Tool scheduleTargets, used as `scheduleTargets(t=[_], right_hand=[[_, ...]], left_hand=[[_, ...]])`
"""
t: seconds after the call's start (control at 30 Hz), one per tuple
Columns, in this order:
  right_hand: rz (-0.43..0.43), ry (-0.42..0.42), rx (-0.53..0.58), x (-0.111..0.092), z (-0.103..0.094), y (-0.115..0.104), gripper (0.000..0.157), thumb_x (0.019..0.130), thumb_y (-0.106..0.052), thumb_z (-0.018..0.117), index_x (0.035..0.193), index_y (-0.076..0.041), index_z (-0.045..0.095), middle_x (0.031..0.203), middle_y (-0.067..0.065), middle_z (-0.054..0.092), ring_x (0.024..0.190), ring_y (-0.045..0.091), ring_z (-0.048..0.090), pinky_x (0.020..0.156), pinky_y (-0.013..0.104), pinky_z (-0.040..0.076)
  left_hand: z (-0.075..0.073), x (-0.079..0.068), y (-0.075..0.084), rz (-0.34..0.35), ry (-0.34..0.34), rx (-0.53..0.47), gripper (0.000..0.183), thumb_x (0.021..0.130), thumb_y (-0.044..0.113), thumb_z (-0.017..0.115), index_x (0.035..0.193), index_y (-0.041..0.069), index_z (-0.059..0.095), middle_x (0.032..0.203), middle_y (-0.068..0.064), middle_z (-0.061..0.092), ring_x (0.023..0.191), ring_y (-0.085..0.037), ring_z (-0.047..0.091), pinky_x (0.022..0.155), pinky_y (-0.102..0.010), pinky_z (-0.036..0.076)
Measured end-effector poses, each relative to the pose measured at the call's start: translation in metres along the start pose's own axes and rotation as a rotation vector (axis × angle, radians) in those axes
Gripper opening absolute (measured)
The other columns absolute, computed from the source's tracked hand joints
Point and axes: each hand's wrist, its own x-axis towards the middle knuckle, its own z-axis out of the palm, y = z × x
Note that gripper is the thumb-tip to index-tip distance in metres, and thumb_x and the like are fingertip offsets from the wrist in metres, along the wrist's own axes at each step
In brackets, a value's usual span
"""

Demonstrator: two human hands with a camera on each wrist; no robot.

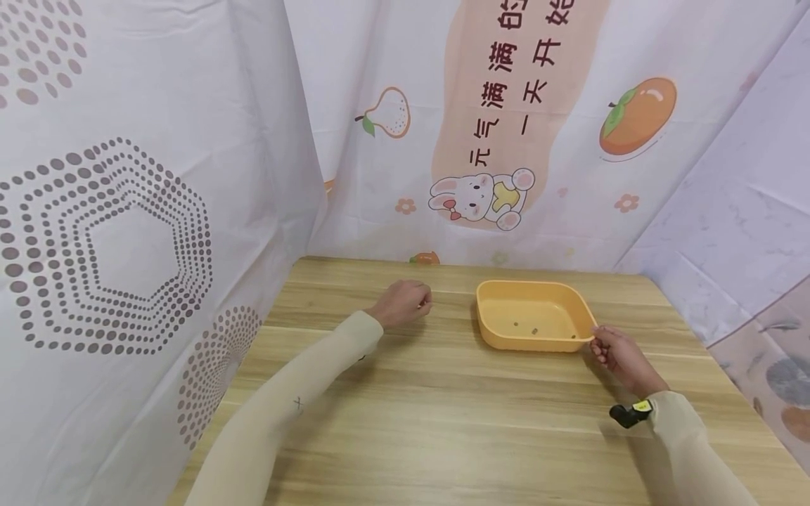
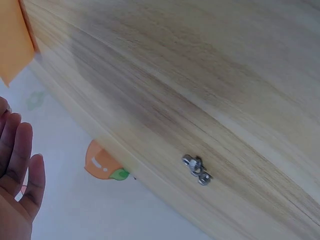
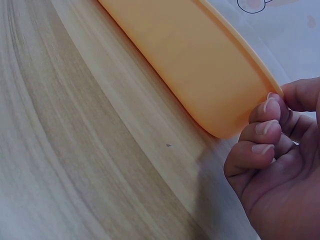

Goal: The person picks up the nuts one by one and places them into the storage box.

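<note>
A shallow orange plastic tray (image 1: 531,344) stands on the wooden table, its near right corner pinched at the rim between the thumb and index finger of my right hand (image 1: 623,357). The other fingers of that hand curl below the rim in the right wrist view. A few small dark pieces (image 1: 534,330) lie on the tray's floor, too small to identify. My left hand (image 1: 403,303) hovers left of the tray, fingers loosely bent, with nothing visible in it. In the left wrist view, a small cluster of shiny metal hardware pieces (image 2: 197,169) lies on the table, apart from the hand.
The wooden table (image 1: 443,422) meets a printed cloth backdrop (image 1: 392,190) at its far edge. Cloth also hangs along the left side (image 1: 158,281) and the right side (image 1: 747,232).
</note>
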Motion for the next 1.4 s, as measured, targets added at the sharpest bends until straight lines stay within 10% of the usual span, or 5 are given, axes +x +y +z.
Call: scheduleTargets(t=[1.4], right_hand=[[-0.023, 0.008, 0.007, 0.005, -0.005, 0.007, 0.029, 0.104, -0.024, 0.037, 0.083, -0.006, 0.048, 0.068, -0.001, 0.051, 0.055, 0.009, 0.044, 0.049, 0.023, 0.038]], left_hand=[[0.018, 0.043, 0.044, 0.05, -0.032, -0.034, 0.009, 0.092, 0.024, 0.058, 0.086, 0.018, 0.062, 0.08, 0.01, 0.057, 0.069, -0.002, 0.051, 0.063, -0.018, 0.043]])
